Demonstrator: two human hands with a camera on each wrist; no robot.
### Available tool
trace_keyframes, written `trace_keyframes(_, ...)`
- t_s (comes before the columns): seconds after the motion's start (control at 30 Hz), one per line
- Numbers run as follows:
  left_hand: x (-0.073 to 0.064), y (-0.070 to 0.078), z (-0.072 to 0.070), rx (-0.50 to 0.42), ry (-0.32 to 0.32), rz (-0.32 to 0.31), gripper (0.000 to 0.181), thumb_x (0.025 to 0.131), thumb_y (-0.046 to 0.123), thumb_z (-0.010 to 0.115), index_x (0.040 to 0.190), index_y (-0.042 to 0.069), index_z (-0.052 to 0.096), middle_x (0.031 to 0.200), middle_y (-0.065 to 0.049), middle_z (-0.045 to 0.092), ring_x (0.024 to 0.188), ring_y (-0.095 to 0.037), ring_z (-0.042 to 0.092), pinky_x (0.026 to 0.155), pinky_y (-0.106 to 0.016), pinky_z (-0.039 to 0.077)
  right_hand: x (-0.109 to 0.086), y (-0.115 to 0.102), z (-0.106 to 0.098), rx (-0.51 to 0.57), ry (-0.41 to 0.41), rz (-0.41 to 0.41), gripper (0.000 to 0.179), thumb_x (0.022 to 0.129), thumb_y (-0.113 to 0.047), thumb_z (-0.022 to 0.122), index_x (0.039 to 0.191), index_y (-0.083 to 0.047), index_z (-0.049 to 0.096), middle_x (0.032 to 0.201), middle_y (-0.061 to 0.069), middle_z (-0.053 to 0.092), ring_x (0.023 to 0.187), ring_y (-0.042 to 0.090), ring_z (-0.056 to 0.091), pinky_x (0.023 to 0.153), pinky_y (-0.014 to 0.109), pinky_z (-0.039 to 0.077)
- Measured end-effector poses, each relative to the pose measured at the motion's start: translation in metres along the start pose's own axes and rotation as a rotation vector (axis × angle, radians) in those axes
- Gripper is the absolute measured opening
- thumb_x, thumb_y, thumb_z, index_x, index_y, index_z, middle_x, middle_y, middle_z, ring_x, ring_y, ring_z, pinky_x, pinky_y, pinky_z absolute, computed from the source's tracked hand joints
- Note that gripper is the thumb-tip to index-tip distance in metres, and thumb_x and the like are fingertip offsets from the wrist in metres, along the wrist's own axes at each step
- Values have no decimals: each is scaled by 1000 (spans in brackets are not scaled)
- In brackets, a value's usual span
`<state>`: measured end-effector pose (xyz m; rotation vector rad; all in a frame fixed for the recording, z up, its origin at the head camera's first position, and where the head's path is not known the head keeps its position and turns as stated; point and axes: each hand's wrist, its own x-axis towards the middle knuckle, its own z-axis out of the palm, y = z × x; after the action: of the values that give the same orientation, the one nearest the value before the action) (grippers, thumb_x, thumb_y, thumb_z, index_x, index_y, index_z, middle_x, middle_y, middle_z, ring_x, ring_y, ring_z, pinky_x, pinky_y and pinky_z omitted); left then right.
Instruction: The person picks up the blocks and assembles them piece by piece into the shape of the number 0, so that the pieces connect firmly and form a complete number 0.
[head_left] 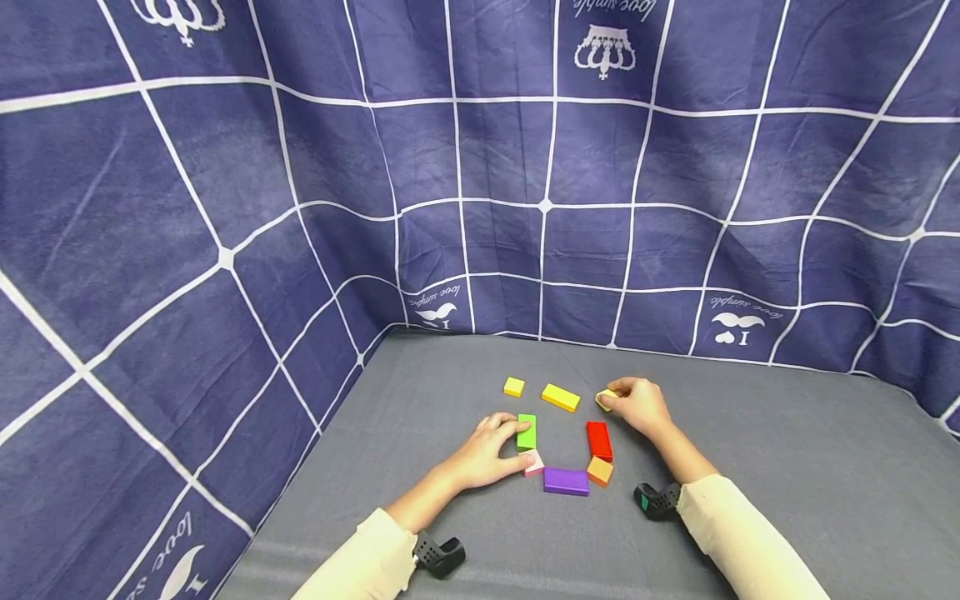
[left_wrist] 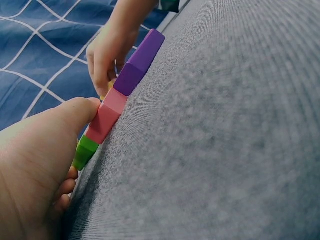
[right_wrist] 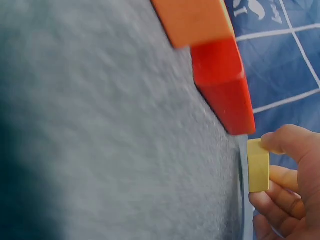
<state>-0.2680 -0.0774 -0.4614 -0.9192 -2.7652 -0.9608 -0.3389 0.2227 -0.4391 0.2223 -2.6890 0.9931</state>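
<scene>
My left hand (head_left: 489,452) lies at the left of a ring of blocks. Its thumb touches a pink block (left_wrist: 106,116), and its index finger reaches the green block (head_left: 527,434) just beyond. At the ring's far right, my right hand (head_left: 642,405) pinches a small yellow block (right_wrist: 258,166) between thumb and fingers, close over the grey surface. Nearer me than that hand is a red block (head_left: 598,441), with an orange block (head_left: 600,472) at its near end. A purple block (head_left: 566,482) forms the near side, between the pink and orange ones.
On the far side lie a long yellow block (head_left: 561,397) and, left of it, a small yellow block (head_left: 513,387). All rest on a grey cloth surface (head_left: 787,467). A blue cloth with white lines (head_left: 502,150) hangs behind and along the left.
</scene>
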Motion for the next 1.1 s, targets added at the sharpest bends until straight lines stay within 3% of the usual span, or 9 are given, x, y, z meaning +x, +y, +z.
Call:
trace_keyframes(0.33, -1, 0, -1, 13, 2, 5, 54, 90, 41, 65, 134, 12, 58, 130, -13, 51, 123, -30, 46, 102, -46, 38, -8, -9, 8, 44, -19, -4, 28, 78, -20, 78, 95, 3, 74, 80, 7, 71, 70, 15, 63, 64, 29, 47)
trace_keyframes(1.1, 0, -1, 0, 7, 9, 16, 53, 91, 40, 64, 134, 11, 58, 130, -14, 51, 122, -32, 46, 102, -48, 38, -17, -27, 18, 37, -39, -14, 25, 76, -20, 79, 89, 2, 74, 75, 3, 69, 67, 13, 60, 63, 29, 47)
